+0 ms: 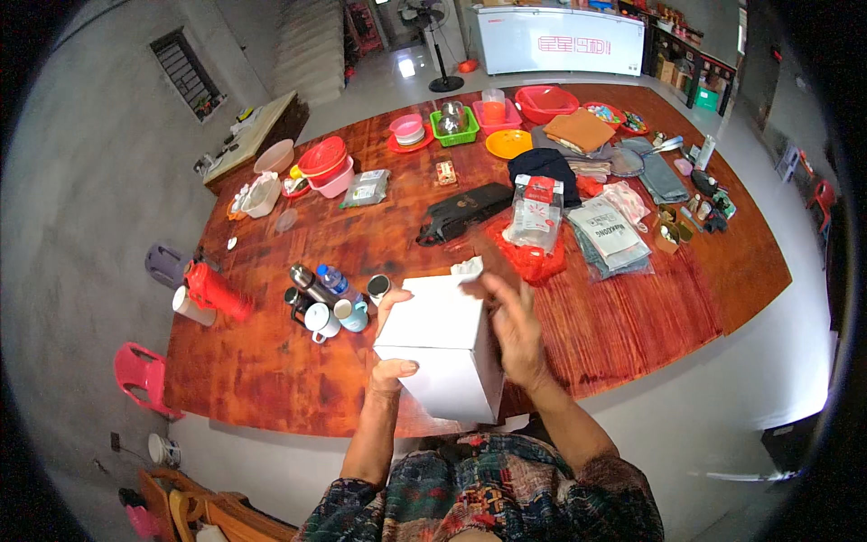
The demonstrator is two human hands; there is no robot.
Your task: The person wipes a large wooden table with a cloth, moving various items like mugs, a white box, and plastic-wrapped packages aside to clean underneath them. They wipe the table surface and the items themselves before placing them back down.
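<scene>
A plain white cardboard box is held up at the table's near edge, tilted so its top and near side show. My left hand grips it from the left, thumb on the near side and fingers along the top edge. At the box's right side is my right hand, its fingers stretched out, apart and a little blurred by motion. Close to those fingertips a small crumpled white piece stands at the far end of the box; whether it is paper or a flap I cannot tell.
On the wooden table, mugs, a bottle and a flask stand left of the box. A red thermos jug is farther left. Beyond lie a black bag, packaged clothes, bowls and baskets.
</scene>
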